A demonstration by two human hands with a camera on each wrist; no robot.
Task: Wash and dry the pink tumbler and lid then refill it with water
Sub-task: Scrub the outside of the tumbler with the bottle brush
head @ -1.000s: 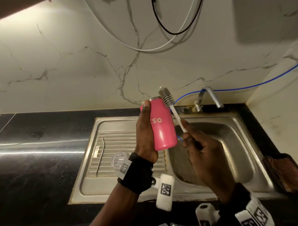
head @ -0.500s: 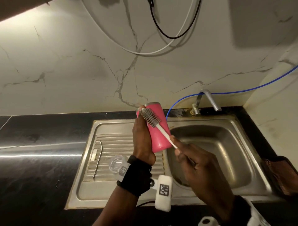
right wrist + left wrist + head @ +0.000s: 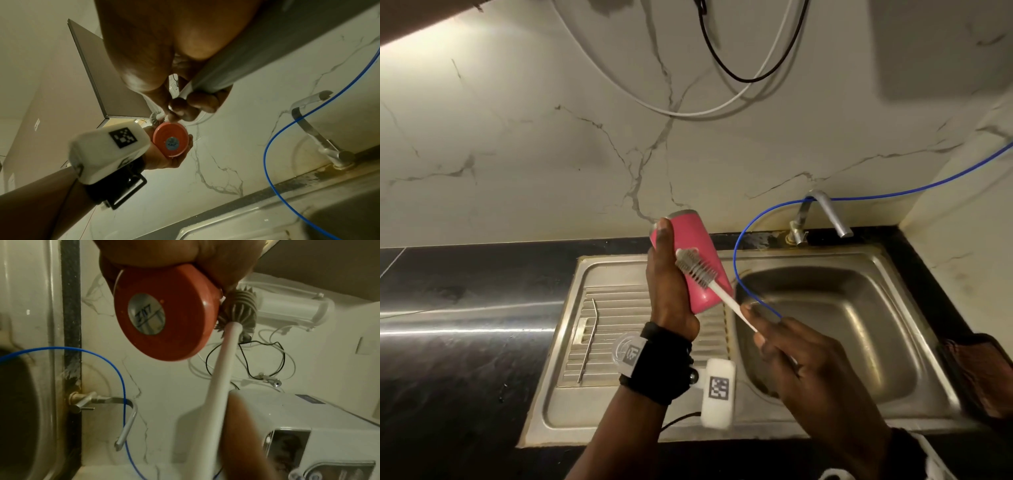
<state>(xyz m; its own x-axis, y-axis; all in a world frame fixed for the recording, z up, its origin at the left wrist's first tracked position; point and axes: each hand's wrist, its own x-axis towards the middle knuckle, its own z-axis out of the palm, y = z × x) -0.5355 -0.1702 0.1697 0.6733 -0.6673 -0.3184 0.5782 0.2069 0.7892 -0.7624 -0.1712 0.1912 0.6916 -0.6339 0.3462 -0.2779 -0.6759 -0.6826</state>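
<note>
Two hands work above the stainless steel sink (image 3: 825, 260). The left hand (image 3: 671, 301) wraps its fingers and thumb around the pink cylindrical metal tumbler (image 3: 700, 260), holding it tilted in the air over the ribbed draining board, its flat base with a round silver sticker facing the wrist cameras. The right hand (image 3: 801, 363) pinches the white plastic handle of a grey-bristled bottle brush (image 3: 697, 269), whose bristle head lies against the tumbler's outer side. A clear round plastic lid (image 3: 621, 346) rests on the draining board beside a bent metal straw (image 3: 587, 339). A thin blue hose (image 3: 736, 253) loops past the chrome tap (image 3: 825, 212). The black desk (image 3: 448, 342) surrounds the sink.
</note>
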